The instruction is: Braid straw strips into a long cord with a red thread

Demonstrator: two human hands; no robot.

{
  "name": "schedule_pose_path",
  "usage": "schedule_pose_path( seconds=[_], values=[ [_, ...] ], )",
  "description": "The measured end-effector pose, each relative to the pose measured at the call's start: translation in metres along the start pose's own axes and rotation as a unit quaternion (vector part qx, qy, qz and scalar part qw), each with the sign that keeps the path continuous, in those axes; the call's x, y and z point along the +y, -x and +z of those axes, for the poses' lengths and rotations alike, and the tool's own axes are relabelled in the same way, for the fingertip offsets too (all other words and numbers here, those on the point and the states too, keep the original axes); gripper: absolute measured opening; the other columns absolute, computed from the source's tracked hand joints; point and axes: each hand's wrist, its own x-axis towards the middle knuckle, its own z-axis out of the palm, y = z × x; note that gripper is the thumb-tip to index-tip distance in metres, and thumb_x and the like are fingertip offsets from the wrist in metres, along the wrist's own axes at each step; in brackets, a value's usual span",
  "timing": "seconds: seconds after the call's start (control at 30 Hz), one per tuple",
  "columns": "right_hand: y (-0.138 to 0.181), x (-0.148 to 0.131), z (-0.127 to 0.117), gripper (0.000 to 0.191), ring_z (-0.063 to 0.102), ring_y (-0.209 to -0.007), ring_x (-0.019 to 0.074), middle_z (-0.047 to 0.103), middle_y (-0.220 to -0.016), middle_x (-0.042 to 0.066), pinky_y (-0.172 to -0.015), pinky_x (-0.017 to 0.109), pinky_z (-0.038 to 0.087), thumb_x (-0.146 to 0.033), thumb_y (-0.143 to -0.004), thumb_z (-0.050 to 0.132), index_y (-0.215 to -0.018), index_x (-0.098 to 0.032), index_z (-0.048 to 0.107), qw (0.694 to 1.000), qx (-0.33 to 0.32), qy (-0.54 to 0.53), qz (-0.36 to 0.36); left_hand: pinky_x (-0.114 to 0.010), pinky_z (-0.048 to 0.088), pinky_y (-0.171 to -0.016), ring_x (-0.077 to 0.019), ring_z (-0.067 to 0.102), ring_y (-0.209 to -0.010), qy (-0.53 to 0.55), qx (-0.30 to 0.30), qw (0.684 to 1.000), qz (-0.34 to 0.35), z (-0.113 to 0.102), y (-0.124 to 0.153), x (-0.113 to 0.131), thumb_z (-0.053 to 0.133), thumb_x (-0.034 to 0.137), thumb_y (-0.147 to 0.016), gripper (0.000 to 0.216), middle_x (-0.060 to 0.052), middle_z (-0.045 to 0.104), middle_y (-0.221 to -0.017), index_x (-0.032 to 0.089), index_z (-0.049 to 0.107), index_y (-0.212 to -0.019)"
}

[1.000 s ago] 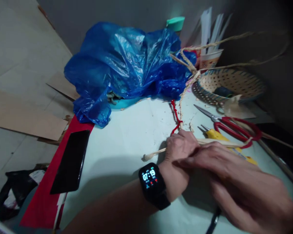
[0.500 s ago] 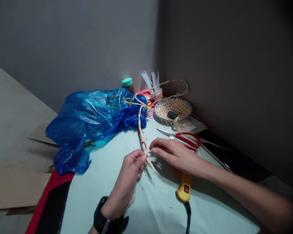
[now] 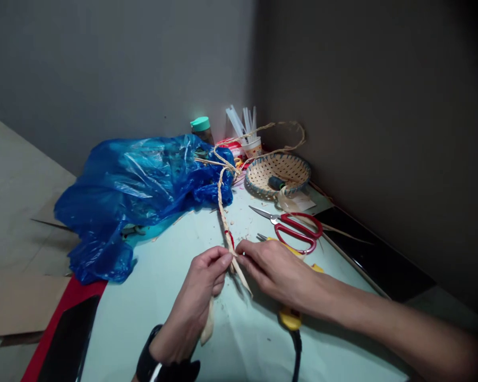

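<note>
A braided straw cord with a red strand woven in runs from the blue bag down to my hands. My left hand pinches the cord's loose lower end, and a flat straw strip hangs below the fingers. My right hand meets it fingertip to fingertip, pinching the same strands from the right. A black watch sits on my left wrist. Under my right forearm lies a yellow glue gun with a black cable.
A crumpled blue plastic bag fills the left of the pale table. Red-handled scissors lie right of the cord. A small woven basket, a cup of sticks and a green-capped jar stand by the wall. A black phone lies at the lower left.
The view has lifted and pulled back from the table. My hands, crossed over the straw a second ago, now meet fingertip to fingertip on the braid's end, and my right hand has moved closer.
</note>
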Motion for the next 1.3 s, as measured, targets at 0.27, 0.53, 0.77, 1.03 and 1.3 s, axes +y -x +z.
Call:
schedule_pose_path(
  seconds=[0.27, 0.53, 0.77, 1.03, 1.3],
  values=[
    [0.006, -0.002, 0.005, 0.019, 0.035, -0.046, 0.0101, 0.058, -0.059, 0.0, -0.048, 0.026, 0.018, -0.026, -0.092, 0.038, -0.082, -0.019, 0.054, 0.993, 0.007, 0.101, -0.054, -0.02, 0.006, -0.04, -0.0027, 0.011, -0.042, -0.013, 0.044, 0.998, -0.032, 0.002, 0.002, -0.005, 0.071, 0.039, -0.07, 0.03, 0.012, 0.019, -0.048, 0.014, 0.055, -0.076],
    [-0.015, 0.046, -0.068, 0.03, 0.054, -0.078, 0.0208, 0.064, -0.084, 0.009, -0.058, 0.027, 0.026, -0.023, -0.092, 0.039, -0.113, -0.023, 0.061, 0.948, 0.156, 0.272, 0.056, -0.02, 0.006, -0.04, -0.0009, 0.015, -0.042, -0.017, 0.055, 0.998, 0.001, 0.0, 0.002, -0.001, 0.072, 0.037, -0.068, 0.03, 0.008, 0.037, -0.053, 0.011, 0.062, -0.078],
    [-0.022, 0.08, -0.074, 0.024, 0.055, -0.064, 0.0142, 0.063, -0.071, 0.006, -0.059, 0.024, 0.031, -0.023, -0.089, 0.045, -0.075, -0.018, 0.064, 0.959, 0.1, 0.256, 0.066, -0.02, 0.007, -0.041, -0.0017, 0.016, -0.042, -0.028, 0.05, 0.998, 0.025, -0.002, 0.005, 0.004, 0.071, 0.039, -0.07, 0.029, 0.008, 0.035, -0.053, 0.012, 0.062, -0.076],
    [-0.021, 0.078, -0.086, 0.012, 0.054, -0.08, 0.0223, 0.061, -0.087, 0.011, -0.069, 0.03, 0.038, -0.022, -0.087, 0.045, -0.089, -0.017, 0.055, 0.928, 0.267, 0.244, 0.09, -0.02, 0.007, -0.041, -0.0022, 0.015, -0.044, -0.043, 0.037, 0.998, 0.027, -0.004, 0.002, 0.002, 0.068, 0.037, -0.074, 0.027, 0.008, 0.033, -0.054, 0.011, 0.061, -0.079],
    [-0.012, 0.064, -0.097, 0.036, 0.06, -0.085, 0.0217, 0.063, -0.094, 0.005, -0.076, 0.036, 0.046, -0.023, -0.087, 0.051, -0.122, -0.026, 0.042, 0.854, 0.506, -0.122, -0.007, -0.019, 0.008, -0.04, -0.0015, 0.016, -0.043, -0.039, 0.023, 0.999, 0.028, -0.005, 0.002, 0.001, 0.068, 0.036, -0.075, 0.026, 0.008, 0.036, -0.056, 0.011, 0.06, -0.079]
  ],
)
